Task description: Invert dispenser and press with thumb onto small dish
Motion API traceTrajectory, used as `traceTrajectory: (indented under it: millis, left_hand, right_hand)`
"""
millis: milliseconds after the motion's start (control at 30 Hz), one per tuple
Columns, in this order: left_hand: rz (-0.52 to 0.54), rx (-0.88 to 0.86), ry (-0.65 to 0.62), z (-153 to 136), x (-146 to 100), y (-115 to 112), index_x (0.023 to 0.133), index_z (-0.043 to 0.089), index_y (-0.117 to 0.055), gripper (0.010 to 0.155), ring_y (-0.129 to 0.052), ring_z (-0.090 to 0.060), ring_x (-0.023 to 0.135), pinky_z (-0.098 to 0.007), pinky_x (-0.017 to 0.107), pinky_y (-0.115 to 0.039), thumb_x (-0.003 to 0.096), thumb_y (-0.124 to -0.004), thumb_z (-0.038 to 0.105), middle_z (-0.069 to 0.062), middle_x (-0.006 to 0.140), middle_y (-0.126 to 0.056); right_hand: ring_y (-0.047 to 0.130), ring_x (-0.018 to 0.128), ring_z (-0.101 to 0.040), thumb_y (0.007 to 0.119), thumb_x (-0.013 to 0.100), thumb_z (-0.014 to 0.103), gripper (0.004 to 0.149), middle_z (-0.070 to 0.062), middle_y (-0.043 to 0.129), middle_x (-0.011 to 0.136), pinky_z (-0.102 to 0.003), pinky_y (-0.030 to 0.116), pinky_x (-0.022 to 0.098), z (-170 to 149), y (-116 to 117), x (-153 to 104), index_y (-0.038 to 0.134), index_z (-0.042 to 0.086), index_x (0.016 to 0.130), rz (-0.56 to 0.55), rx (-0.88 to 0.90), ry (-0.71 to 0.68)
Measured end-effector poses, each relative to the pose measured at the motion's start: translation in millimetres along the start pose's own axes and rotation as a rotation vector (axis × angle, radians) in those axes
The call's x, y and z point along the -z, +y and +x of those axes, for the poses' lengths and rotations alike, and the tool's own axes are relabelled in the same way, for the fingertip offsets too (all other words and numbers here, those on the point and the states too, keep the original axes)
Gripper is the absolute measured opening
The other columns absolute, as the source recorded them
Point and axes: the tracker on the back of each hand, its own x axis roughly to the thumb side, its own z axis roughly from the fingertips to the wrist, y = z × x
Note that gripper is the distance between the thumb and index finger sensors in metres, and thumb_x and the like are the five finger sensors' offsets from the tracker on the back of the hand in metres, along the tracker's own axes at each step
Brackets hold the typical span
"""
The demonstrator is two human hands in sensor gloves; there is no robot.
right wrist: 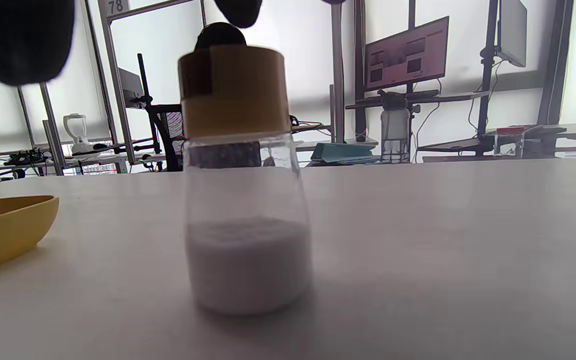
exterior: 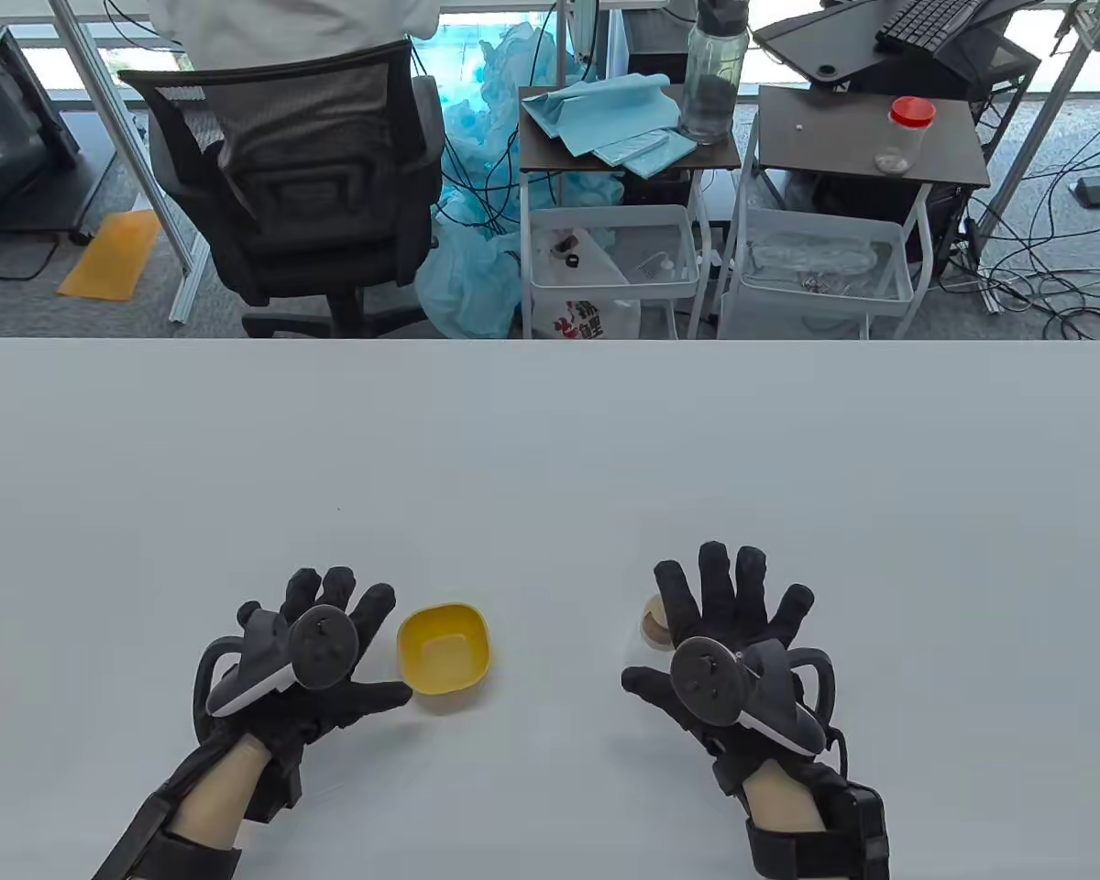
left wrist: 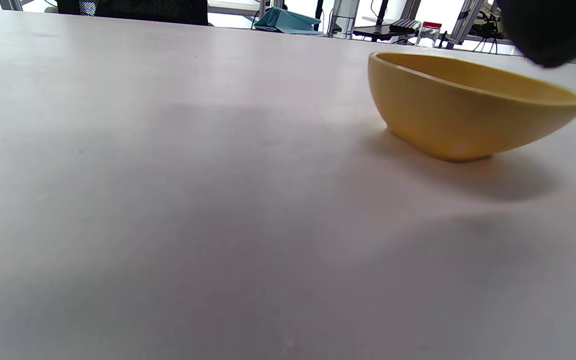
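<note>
A small yellow dish (exterior: 444, 649) stands on the white table (exterior: 550, 431), also in the left wrist view (left wrist: 463, 107) and at the left edge of the right wrist view (right wrist: 3, 225). A clear glass dispenser (right wrist: 245, 200) with a wooden cap stands upright, partly filled with white powder; in the table view its cap (exterior: 653, 621) peeks out under my right hand. My left hand (exterior: 325, 646) lies spread flat just left of the dish, holding nothing. My right hand (exterior: 724, 623) is spread open above the dispenser; I cannot tell if it touches it.
Beyond the table's far edge stand a black office chair (exterior: 302, 174), two small carts with a bottle (exterior: 713, 78) and a red-lidded jar (exterior: 907, 133), blue bags and cables.
</note>
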Motion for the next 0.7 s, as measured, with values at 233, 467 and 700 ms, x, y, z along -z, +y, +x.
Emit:
traceTrajectory:
  millis: [233,467,700]
  left_hand:
    - [0.001,-0.003,0.001,-0.6,-0.3,0.7,0.11,0.048,-0.014,0.096,-0.01,-0.046,0.118,-0.084,0.071,-0.024,0.0416,-0.07,0.086,-0.002,0.125,-0.009]
    - [-0.004,-0.004,-0.007,-0.2,0.0,0.4,0.11,0.048,-0.014,0.096,-0.01,-0.047,0.118,-0.084,0.071,-0.025,0.0417,-0.07,0.086,-0.002,0.125,-0.009]
    - [-0.011,-0.03,-0.023,0.6,0.8,-0.6,0.11,0.047,-0.014,0.096,-0.011,-0.047,0.118,-0.084,0.071,-0.025,0.0418,-0.07,0.086,-0.002,0.125,-0.009]
  right_hand:
    - [0.003,0.103,-0.06,0.069,0.043,0.076,0.105,-0.027,0.007,0.118,-0.09,0.016,0.06,2.9,0.6,-0.1,0.024,0.017,0.118,-0.003,-0.003,-0.012]
    - [0.003,0.103,-0.06,0.069,0.043,0.076,0.105,-0.027,0.007,0.118,-0.09,0.016,0.06,1.0,0.7,-0.5,0.024,0.017,0.118,-0.004,0.0,-0.005]
    - [0.003,0.103,-0.06,0.07,0.043,0.075,0.105,-0.027,0.007,0.118,-0.09,0.016,0.06,-1.0,0.9,-0.5,0.024,0.017,0.118,-0.005,0.003,0.002]
